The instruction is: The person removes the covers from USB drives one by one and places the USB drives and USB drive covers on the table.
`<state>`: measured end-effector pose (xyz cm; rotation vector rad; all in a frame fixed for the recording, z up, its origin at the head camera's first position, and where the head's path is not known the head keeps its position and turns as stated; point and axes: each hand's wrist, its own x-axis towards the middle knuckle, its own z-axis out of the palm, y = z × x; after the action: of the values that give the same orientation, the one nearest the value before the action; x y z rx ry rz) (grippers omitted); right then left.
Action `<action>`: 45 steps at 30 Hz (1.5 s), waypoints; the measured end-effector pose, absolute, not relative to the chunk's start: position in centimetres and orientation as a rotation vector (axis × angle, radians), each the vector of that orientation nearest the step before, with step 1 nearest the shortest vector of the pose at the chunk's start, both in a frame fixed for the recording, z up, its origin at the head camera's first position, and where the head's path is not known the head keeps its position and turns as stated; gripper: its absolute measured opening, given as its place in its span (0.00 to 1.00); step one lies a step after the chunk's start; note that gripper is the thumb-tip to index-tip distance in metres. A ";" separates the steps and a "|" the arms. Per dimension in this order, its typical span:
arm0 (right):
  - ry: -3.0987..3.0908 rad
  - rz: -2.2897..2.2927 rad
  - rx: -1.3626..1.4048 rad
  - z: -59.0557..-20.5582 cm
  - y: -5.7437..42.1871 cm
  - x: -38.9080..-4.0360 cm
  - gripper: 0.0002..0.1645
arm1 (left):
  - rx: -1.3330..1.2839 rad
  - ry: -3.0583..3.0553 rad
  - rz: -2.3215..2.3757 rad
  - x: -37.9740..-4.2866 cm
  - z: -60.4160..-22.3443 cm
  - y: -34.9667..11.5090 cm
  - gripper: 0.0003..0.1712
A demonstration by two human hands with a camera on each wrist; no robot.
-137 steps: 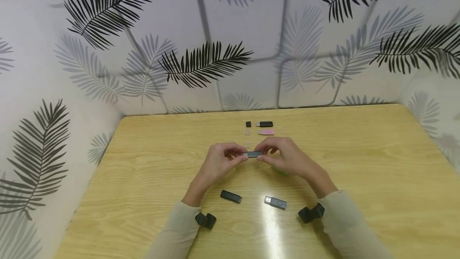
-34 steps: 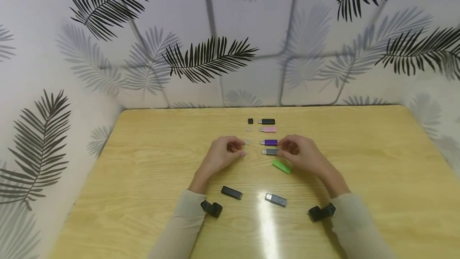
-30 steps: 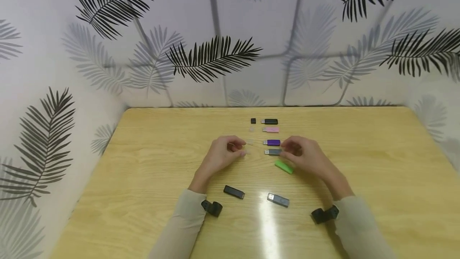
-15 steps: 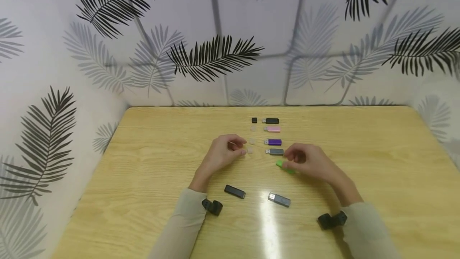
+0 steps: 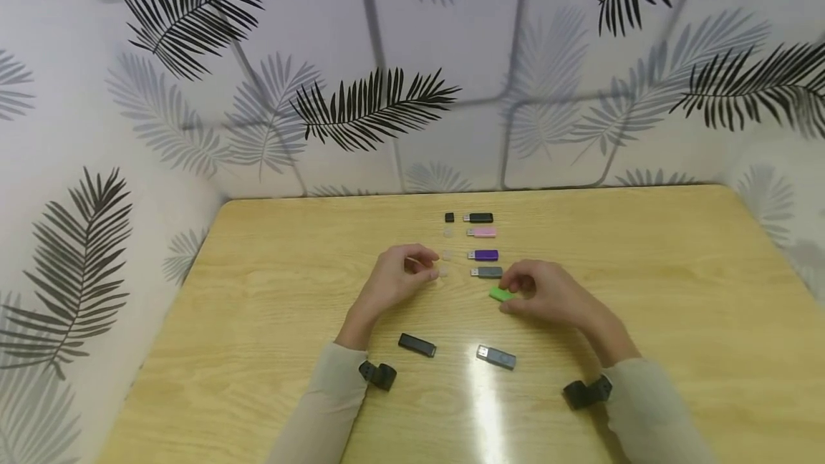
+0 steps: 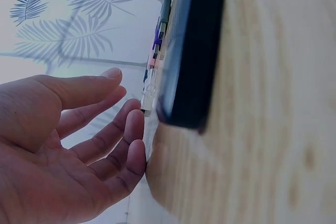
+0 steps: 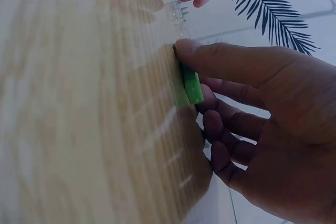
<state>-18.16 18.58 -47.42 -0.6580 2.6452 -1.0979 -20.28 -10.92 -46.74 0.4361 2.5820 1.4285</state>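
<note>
My right hand (image 5: pixel 544 292) pinches a green USB stick (image 5: pixel 500 294) between thumb and fingers, low over the table. In the right wrist view the thumb covers part of that green stick (image 7: pixel 193 88). My left hand (image 5: pixel 401 278) lies with thumb and fingers apart, holding nothing, as the left wrist view shows. Its fingertips are right by a small clear cap (image 5: pixel 442 272). Uncapped sticks form a column: grey (image 5: pixel 486 272), purple (image 5: pixel 483 255), pink (image 5: pixel 481 233) and black (image 5: pixel 479 218). Left of them sit a black cap (image 5: pixel 449 218) and more clear caps (image 5: pixel 447 255).
Nearer the body, a black USB stick (image 5: pixel 417 345) and a grey USB stick (image 5: pixel 496 356) lie apart on the wooden table (image 5: pixel 290 292). The black one looms large in the left wrist view. Behind the table is a leaf-patterned wall (image 5: pixel 412 127).
My hands have let go of the grey stick and its clear cap, now lying in the rows. The right hand has moved nearer the body and taken hold of the green stick, turning it slightly.
</note>
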 end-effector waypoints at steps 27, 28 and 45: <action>2.642 -1.226 -0.674 -47.0 17.6 -18.1 0.07 | 0.595 2.474 1.405 -19.4 -45.9 -8.7 0.14; 2.647 -1.231 -0.674 -47.0 17.5 -18.1 0.07 | 0.603 2.470 1.406 -19.4 -45.9 -8.6 0.14; 2.696 -1.323 -0.785 -46.0 16.6 -17.8 0.09 | 0.726 2.387 1.500 -18.6 -45.7 -7.4 0.12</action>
<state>-17.82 16.58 -46.03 -0.7846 2.6962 -1.3233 -18.57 -7.44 -45.71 0.7256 2.3875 1.5000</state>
